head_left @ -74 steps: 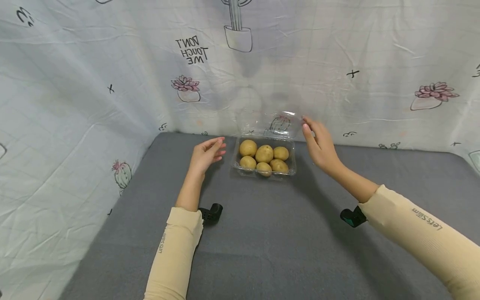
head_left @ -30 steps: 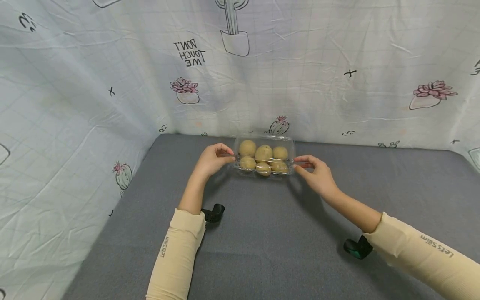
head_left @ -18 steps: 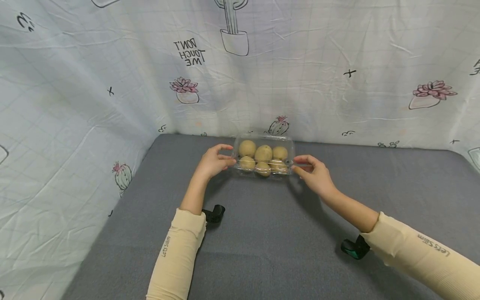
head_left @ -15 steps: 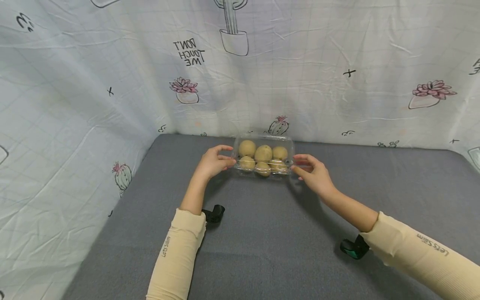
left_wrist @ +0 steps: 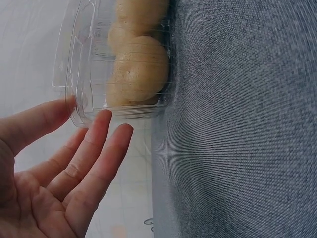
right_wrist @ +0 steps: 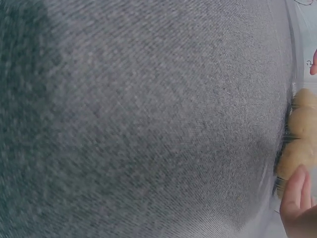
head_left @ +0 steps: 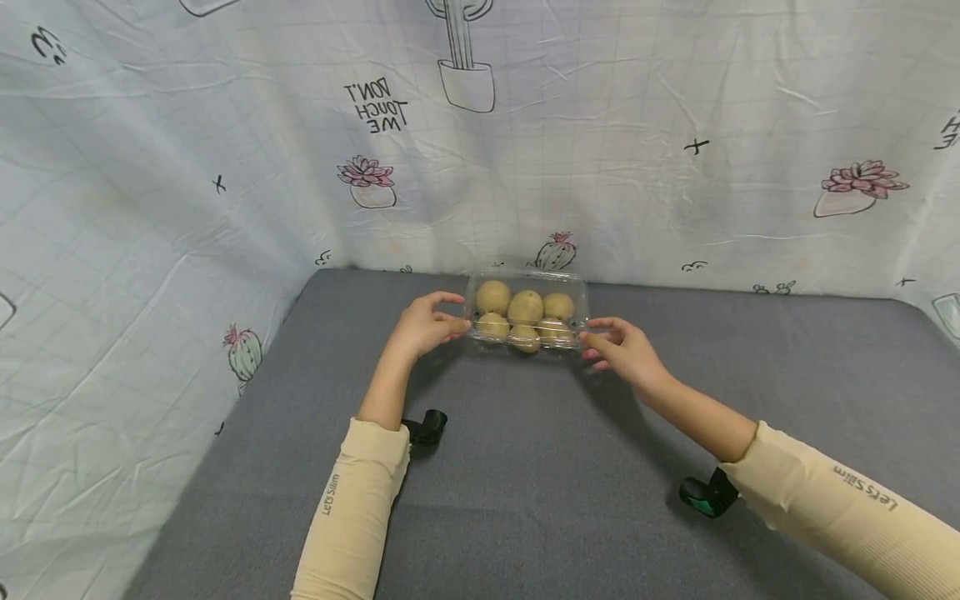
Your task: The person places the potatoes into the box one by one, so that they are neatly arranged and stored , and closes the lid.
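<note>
A clear plastic clamshell box stands at the far side of the table, its lid down over several pale yellow potatoes. At the box's left front corner my left hand pinches the rim. The left wrist view shows that thumb on top of the rim and the fingertips under and beside it. My right hand pinches the right front corner, thumb on the rim and fingers against the side. In the right wrist view, only part of this hand shows, next to the potatoes.
The grey cloth-covered table reaches back to a white printed curtain just behind the box. Another curtain side hangs at the left. Black wrist devices are worn at both cuffs.
The lid, standing up 2.5 seconds ago, is now down over the potatoes. Both hands have moved in to the box's front corners. Over the last half second, the right fingers shift slightly downward.
</note>
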A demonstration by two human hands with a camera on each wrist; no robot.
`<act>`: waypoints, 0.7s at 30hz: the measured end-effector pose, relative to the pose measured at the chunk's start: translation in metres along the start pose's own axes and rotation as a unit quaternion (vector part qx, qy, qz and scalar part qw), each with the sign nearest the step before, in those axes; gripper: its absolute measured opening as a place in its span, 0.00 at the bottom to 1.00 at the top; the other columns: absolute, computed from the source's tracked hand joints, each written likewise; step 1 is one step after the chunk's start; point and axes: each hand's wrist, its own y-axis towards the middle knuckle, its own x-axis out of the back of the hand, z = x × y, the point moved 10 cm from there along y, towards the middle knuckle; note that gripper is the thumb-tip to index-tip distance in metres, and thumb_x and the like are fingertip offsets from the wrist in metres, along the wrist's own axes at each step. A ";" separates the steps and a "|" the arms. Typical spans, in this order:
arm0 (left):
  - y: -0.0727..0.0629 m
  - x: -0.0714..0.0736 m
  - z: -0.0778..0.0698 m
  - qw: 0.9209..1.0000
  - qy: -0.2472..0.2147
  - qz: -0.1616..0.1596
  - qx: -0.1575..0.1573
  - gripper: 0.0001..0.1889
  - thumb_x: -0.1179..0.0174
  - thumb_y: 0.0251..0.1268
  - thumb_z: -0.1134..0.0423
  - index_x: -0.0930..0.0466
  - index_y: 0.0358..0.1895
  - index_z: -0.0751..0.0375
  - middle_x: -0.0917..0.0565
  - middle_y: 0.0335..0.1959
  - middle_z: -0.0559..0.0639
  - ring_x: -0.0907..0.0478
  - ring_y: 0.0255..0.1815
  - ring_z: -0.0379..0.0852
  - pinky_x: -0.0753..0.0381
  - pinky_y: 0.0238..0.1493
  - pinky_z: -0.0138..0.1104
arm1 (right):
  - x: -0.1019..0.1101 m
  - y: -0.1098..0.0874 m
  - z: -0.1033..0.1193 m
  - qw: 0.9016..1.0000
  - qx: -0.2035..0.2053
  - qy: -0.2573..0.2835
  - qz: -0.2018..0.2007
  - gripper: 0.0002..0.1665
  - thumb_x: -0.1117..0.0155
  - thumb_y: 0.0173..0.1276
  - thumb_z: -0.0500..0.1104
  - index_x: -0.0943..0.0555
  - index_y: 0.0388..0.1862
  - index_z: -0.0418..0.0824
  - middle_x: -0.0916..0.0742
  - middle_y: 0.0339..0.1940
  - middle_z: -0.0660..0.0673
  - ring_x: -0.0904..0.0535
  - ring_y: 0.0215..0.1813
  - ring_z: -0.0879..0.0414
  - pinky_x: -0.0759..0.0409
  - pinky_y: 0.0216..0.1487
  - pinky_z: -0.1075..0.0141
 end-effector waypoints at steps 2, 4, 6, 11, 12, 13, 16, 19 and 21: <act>0.000 0.000 0.001 1.000 -0.001 0.001 0.000 0.25 0.38 0.61 0.62 0.31 0.62 0.54 0.17 0.45 0.58 0.19 0.46 0.53 0.20 0.49 0.43 | -0.004 0.001 -0.002 1.000 -0.011 0.012 0.018 0.27 0.50 0.72 0.47 0.36 0.59 0.27 0.20 0.49 0.31 0.19 0.41 0.54 0.18 0.43 0.64; 0.001 -0.001 0.002 1.000 -0.001 0.005 0.001 0.25 0.39 0.61 0.62 0.31 0.62 0.55 0.17 0.45 0.59 0.19 0.45 0.53 0.19 0.48 0.42 | -0.009 0.002 -0.005 0.999 -0.023 0.021 0.043 0.25 0.52 0.73 0.48 0.33 0.54 0.26 0.18 0.44 0.36 0.19 0.37 0.58 0.18 0.41 0.66; 0.002 -0.002 0.003 1.000 -0.004 0.011 0.004 0.25 0.39 0.61 0.61 0.32 0.62 0.55 0.17 0.44 0.59 0.19 0.44 0.54 0.19 0.47 0.42 | -0.014 0.003 -0.007 0.997 -0.034 0.026 0.067 0.25 0.54 0.73 0.49 0.30 0.49 0.25 0.17 0.38 0.41 0.20 0.35 0.60 0.18 0.39 0.67; 0.004 -0.005 0.005 1.000 -0.015 0.026 0.010 0.26 0.40 0.62 0.62 0.34 0.64 0.55 0.17 0.45 0.60 0.19 0.43 0.55 0.19 0.46 0.43 | -0.020 0.003 -0.009 0.993 -0.047 0.041 0.102 0.27 0.57 0.75 0.49 0.27 0.48 0.23 0.16 0.32 0.47 0.20 0.34 0.62 0.18 0.39 0.68; 0.004 -0.006 0.005 0.999 -0.017 0.028 0.010 0.26 0.40 0.63 0.62 0.34 0.64 0.55 0.17 0.45 0.60 0.19 0.43 0.54 0.19 0.46 0.43 | -0.020 0.002 -0.009 0.992 -0.047 0.045 0.106 0.27 0.57 0.75 0.48 0.28 0.49 0.23 0.16 0.33 0.47 0.20 0.34 0.63 0.18 0.39 0.68; 0.004 -0.006 0.006 0.999 -0.018 0.030 0.010 0.26 0.40 0.63 0.62 0.34 0.64 0.55 0.17 0.45 0.60 0.19 0.43 0.54 0.19 0.46 0.43 | -0.021 0.002 -0.008 0.992 -0.047 0.050 0.109 0.27 0.57 0.75 0.48 0.29 0.51 0.22 0.17 0.33 0.48 0.20 0.34 0.63 0.19 0.39 0.68; 0.004 -0.007 0.006 0.999 -0.023 0.034 0.009 0.26 0.41 0.63 0.62 0.35 0.64 0.55 0.18 0.46 0.60 0.19 0.43 0.54 0.19 0.47 0.43 | -0.022 0.001 -0.007 0.990 -0.049 0.064 0.116 0.27 0.57 0.75 0.47 0.31 0.53 0.21 0.17 0.32 0.50 0.20 0.34 0.64 0.19 0.39 0.69; 0.005 -0.007 0.007 0.999 -0.023 0.039 0.007 0.26 0.41 0.63 0.62 0.35 0.65 0.56 0.18 0.47 0.60 0.19 0.44 0.55 0.19 0.47 0.44 | -0.023 0.000 -0.007 0.989 -0.052 0.073 0.118 0.27 0.57 0.75 0.46 0.32 0.55 0.20 0.18 0.31 0.51 0.20 0.34 0.64 0.19 0.40 0.69; 0.004 -0.007 0.007 0.999 -0.026 0.041 0.010 0.26 0.41 0.63 0.62 0.35 0.65 0.55 0.18 0.47 0.60 0.19 0.44 0.55 0.19 0.46 0.44 | -0.024 0.000 -0.007 0.989 -0.052 0.073 0.119 0.27 0.57 0.75 0.46 0.33 0.55 0.20 0.18 0.32 0.51 0.20 0.34 0.64 0.19 0.40 0.68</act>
